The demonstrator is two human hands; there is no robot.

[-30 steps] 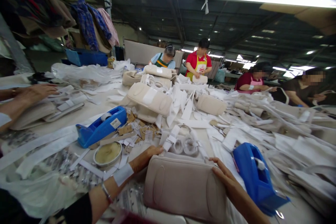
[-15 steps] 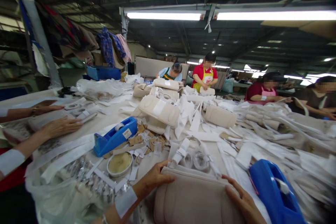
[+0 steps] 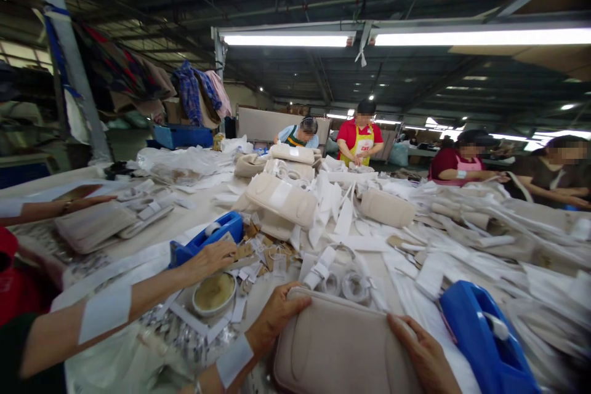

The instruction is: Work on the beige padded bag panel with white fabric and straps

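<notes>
Table (image 3: pixel 194 221) strewn with white strips (image 3: pixel 344 215)

Item: a beige padded pouch (image 3: pixel 339 348), rectangular with rounded corners, is lying flat on the table at the near edge of the view.
Surface: smooth cream-beige material is showing a stitched seam running along the border and a raised oval panel near the right end.
Pose: the long side is running left to right, with the top face turned upward.
Contact: the left hand (image 3: pixel 276 317) is gripping the upper left corner, and the right hand (image 3: pixel 422 354) is resting on the right end.
Visibility: the lower edge is passing out of view.
</notes>
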